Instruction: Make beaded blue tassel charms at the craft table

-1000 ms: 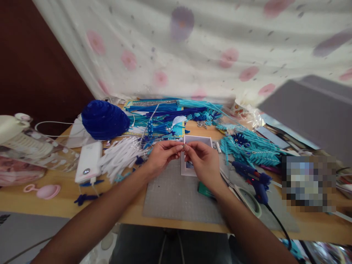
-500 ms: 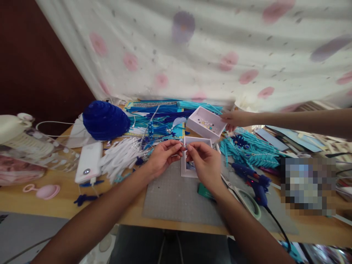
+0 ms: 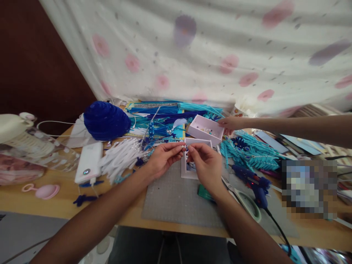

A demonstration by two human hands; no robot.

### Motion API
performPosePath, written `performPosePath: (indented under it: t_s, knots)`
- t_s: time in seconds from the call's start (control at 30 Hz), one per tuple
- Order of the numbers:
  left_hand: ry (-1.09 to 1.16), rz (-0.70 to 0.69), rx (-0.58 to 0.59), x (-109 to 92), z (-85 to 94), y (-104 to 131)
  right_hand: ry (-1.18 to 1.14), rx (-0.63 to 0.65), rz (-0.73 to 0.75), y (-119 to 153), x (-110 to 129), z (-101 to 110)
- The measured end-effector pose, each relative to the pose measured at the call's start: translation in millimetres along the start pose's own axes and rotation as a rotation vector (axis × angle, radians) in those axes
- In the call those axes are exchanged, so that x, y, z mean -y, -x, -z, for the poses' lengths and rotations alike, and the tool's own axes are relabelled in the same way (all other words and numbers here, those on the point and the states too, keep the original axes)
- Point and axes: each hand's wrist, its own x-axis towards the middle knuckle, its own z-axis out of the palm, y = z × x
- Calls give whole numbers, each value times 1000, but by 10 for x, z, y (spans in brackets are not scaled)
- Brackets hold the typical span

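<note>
My left hand (image 3: 166,158) and my right hand (image 3: 205,161) meet fingertip to fingertip above a small white box (image 3: 184,172) on the grey cutting mat (image 3: 178,201). Each hand is closed in a pinch. A tiny pale bit shows at my left fingertips, too small to name; what the right fingers pinch is hidden. Behind my right hand another person's hand (image 3: 231,124) touches a second white box (image 3: 205,137) with small coloured beads in it.
Right of my hands lie scissors (image 3: 249,207), a blue glue gun (image 3: 253,181) and turquoise pipe-cleaner pieces (image 3: 255,154). On the left are white fluffy strips (image 3: 121,157), a white power bank (image 3: 88,161) and a dark blue coiled bundle (image 3: 107,121). A patterned curtain (image 3: 209,73) hangs behind.
The other person's hand has lowered the bead box, which now sits flatter behind the near box. My two hands keep their pinch in almost the same place.
</note>
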Motion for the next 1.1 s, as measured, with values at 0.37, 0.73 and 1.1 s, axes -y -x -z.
performPosePath:
  t_s: [0.37,0.73,1.1]
  knots:
    - [22,1,-1,-8,-6,-7,157,17,86,16,-13,15]
    - [-13,-17,13,19,5,-5,179,28,93,12,-3,4]
    - [-11,-14,19,20,18,-6,217,20,117,13,37,5]
